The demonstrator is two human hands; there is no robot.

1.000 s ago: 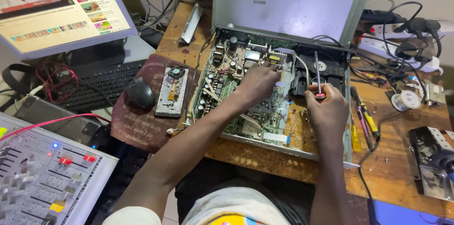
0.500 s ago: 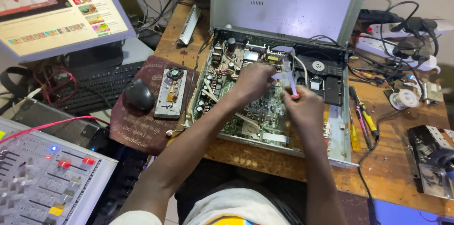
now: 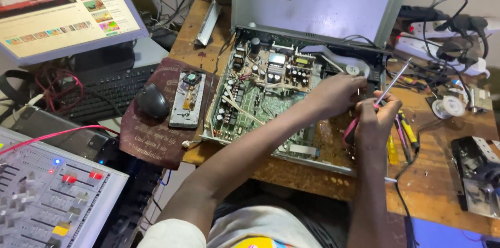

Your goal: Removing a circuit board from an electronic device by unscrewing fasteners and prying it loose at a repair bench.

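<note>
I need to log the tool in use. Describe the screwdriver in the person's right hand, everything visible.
The screwdriver has a thin, bare metal shaft and a pink-red handle, mostly hidden inside the right hand, which grips it. It is tilted, the shaft pointing up and to the right, away from the open circuit board. Its tip hangs free above the wooden desk, touching nothing. The left hand is close beside the handle; whether it touches it cannot be told.

The monitor (image 3: 62,8) and mixing console (image 3: 47,201) are cut off by the edge; the screwdriver (image 3: 388,89) handle hides in the right hand (image 3: 376,119).
</note>
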